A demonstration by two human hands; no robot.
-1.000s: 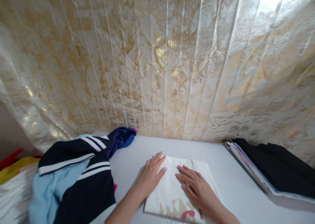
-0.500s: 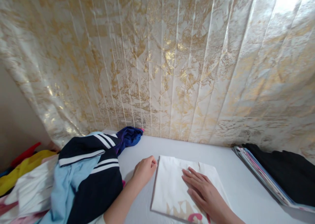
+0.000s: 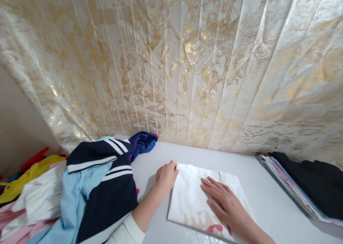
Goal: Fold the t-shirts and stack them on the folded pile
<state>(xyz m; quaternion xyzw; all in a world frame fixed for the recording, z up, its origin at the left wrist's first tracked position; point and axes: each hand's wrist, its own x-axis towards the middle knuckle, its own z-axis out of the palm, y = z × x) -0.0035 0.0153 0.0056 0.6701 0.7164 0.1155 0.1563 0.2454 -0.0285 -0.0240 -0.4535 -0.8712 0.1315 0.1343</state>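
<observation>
A white folded garment point(image 3: 187, 190) with a beige and pink print near its lower edge lies flat on the white table point(image 3: 152, 215). My left hand point(image 3: 166, 175) is at its upper left corner, fingers curled in a pinch on the cloth there. My right hand point(image 3: 221, 199) rests palm down on the middle of the garment, its fingers stretched out.
At the left is a loose heap of clothes, with a navy and light blue garment point(image 3: 112, 197), a yellow one point(image 3: 34, 172) and white ones. A folded stack topped with black cloth point(image 3: 308, 183) lies at the right. A gold-patterned curtain point(image 3: 187, 76) hangs behind.
My left hand has moved slightly right and up, from beside the garment onto its upper left corner. My right hand still lies on the garment. The view has shifted a little.
</observation>
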